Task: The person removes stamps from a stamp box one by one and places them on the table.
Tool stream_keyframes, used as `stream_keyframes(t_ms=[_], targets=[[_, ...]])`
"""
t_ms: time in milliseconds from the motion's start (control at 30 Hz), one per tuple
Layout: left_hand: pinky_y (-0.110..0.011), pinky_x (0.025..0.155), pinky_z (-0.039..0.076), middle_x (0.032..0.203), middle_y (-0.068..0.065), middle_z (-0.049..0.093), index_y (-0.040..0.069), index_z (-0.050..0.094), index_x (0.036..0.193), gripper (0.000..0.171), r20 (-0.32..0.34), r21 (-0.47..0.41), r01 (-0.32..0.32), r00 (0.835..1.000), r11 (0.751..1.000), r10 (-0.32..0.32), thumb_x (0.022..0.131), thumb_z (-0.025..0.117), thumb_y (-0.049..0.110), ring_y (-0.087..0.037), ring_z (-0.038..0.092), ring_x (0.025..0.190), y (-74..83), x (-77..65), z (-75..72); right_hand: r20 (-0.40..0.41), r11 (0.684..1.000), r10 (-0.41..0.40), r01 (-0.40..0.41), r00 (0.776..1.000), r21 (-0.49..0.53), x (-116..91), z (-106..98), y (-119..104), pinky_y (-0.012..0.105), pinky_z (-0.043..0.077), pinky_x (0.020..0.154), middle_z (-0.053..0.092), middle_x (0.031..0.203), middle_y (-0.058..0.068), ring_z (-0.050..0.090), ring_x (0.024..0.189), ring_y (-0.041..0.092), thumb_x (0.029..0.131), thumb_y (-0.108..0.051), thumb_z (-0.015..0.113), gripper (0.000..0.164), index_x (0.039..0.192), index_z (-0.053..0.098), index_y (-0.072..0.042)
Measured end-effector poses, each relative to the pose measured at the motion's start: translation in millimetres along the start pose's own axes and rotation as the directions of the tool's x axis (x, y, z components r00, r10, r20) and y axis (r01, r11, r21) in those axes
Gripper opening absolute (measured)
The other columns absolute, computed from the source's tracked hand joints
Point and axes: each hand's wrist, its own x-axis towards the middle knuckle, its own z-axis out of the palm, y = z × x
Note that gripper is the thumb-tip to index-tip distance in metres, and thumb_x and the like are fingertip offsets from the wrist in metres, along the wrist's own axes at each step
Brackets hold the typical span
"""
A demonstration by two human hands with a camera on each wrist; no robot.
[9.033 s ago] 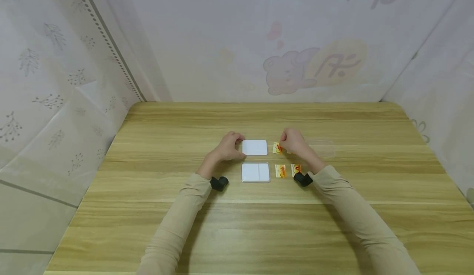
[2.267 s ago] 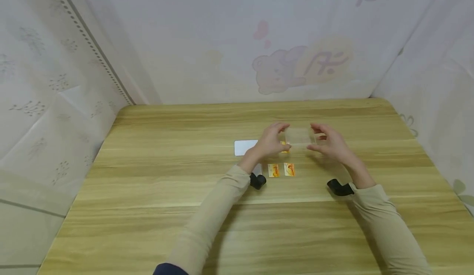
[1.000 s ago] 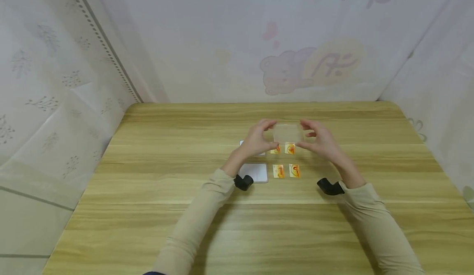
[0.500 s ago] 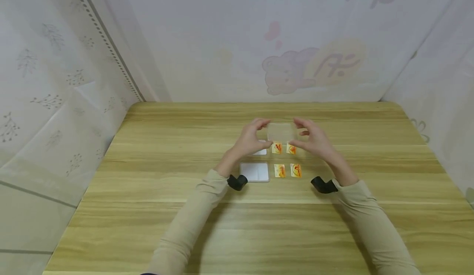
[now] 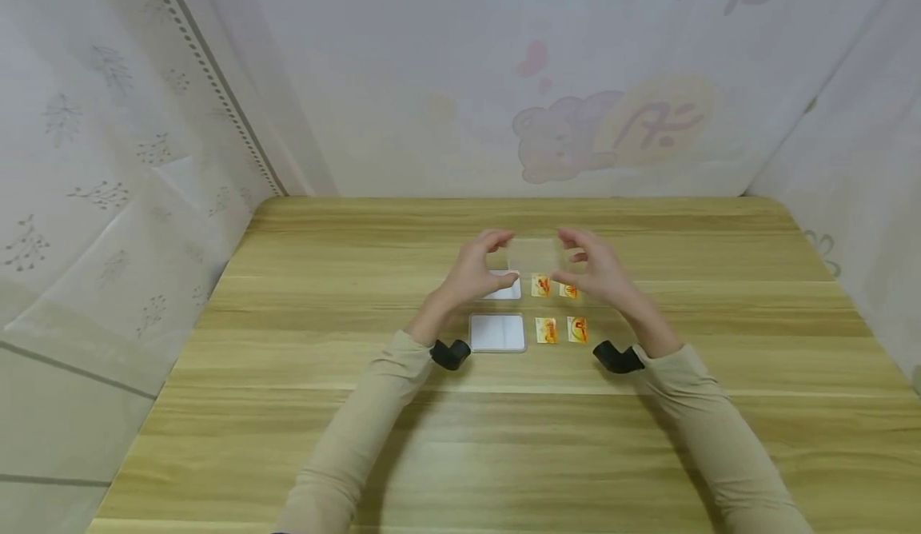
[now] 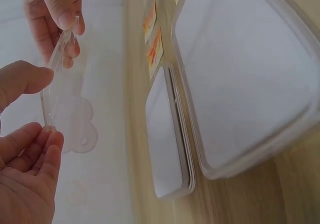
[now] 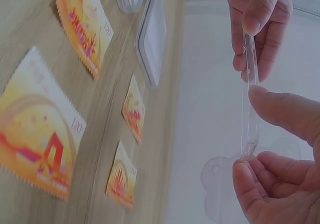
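Observation:
Both hands hold a clear plastic lid (image 5: 534,254) by its two ends, raised above the table. My left hand (image 5: 475,270) pinches the left end between thumb and fingers; my right hand (image 5: 596,268) pinches the right end. In the left wrist view the thin lid (image 6: 50,101) is tilted nearly edge-on. Below and partly behind the left hand lies the rear white-filled flat case (image 5: 508,286). A second flat case (image 5: 498,332) with a clear rim lies in front. Several perforated stamps lie to the right, including a rear stamp (image 5: 541,284) and a front stamp (image 5: 577,329).
The wooden table (image 5: 460,454) runs up to a pale patterned curtain (image 5: 396,118) at the back. Curtains also hang at both sides. A black wrist camera (image 5: 451,354) is on the left wrist, another black camera (image 5: 617,356) on the right.
Nine seconds ago the clear lid lay at the right and my right hand was at a rear stamp. Since then both hands have lifted the lid and carried it left, above the rear row.

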Motion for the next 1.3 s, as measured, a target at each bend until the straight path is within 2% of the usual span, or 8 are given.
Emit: stream_keyframes(t_ms=[233, 500, 767, 1000, 1300], targets=[[-0.033, 0.099, 0.041, 0.122, -0.024, 0.053, -0.01, 0.05, 0.127, 0.061, -0.011, -0.007, 0.007, 1.0, 1.0, -0.007, 0.073, 0.075, 0.0, -0.031, 0.051, 0.111, -3.5, -6.8, -7.0, 0.01, 1.0, -0.01, 0.01, 1.0, 0.019, 3.0, 7.4, -5.4, 0.05, 0.047, 0.086, 0.048, 0.123, 0.032, 0.048, 0.11, 0.044, 0.07, 0.005, 0.077, 0.069, 0.129, 0.042, 0.016], [-0.034, 0.097, 0.043, 0.12, -0.024, 0.055, -0.011, 0.05, 0.126, 0.061, -0.033, 0.014, 0.007, 0.999, 1.0, -0.007, 0.071, 0.075, -0.002, -0.031, 0.052, 0.108, -8.1, -15.1, -15.1, 0.025, 0.999, -0.011, 0.01, 1.0, 0.031, 7.2, 17.5, -10.4, 0.048, 0.048, 0.085, 0.049, 0.123, 0.032, 0.049, 0.11, 0.04, 0.07, 0.005, 0.078, 0.07, 0.129, 0.043, 0.015], [-0.036, 0.097, 0.043, 0.121, -0.026, 0.055, -0.011, 0.051, 0.125, 0.06, -0.043, -0.012, 0.0, 0.999, 1.0, 0.0, 0.071, 0.075, -0.003, -0.033, 0.052, 0.108, -12.4, -21.2, -22.2, 0.031, 0.999, -0.029, 0.027, 0.999, 0.044, 10.3, 25.7, -14.2, 0.049, 0.048, 0.085, 0.049, 0.123, 0.032, 0.049, 0.109, 0.043, 0.07, 0.006, 0.077, 0.068, 0.128, 0.044, 0.015], [-0.036, 0.098, 0.043, 0.121, -0.025, 0.055, -0.01, 0.05, 0.126, 0.06, -0.028, -0.029, 0.033, 0.999, 0.999, -0.033, 0.072, 0.075, -0.003, -0.032, 0.052, 0.109, -16.9, -29.0, -27.7, 0.077, 1.0, 0.014, -0.016, 0.997, 0.023, 12.4, 34.0, -15.6, 0.048, 0.046, 0.088, 0.047, 0.125, 0.031, 0.047, 0.112, 0.041, 0.074, 0.0, 0.076, 0.069, 0.132, 0.041, 0.014], [-0.037, 0.099, 0.041, 0.123, -0.025, 0.054, -0.01, 0.05, 0.127, 0.061, -0.019, -0.052, 0.081, 0.996, 0.995, -0.082, 0.072, 0.075, -0.005, -0.031, 0.05, 0.111, -23.3, -33.8, -30.3, 0.087, 1.0, 0.022, -0.023, 0.996, 0.01, 15.1, 42.6, -18.7, 0.045, 0.048, 0.086, 0.048, 0.122, 0.031, 0.048, 0.109, 0.039, 0.072, 0.001, 0.078, 0.07, 0.131, 0.042, 0.014]])
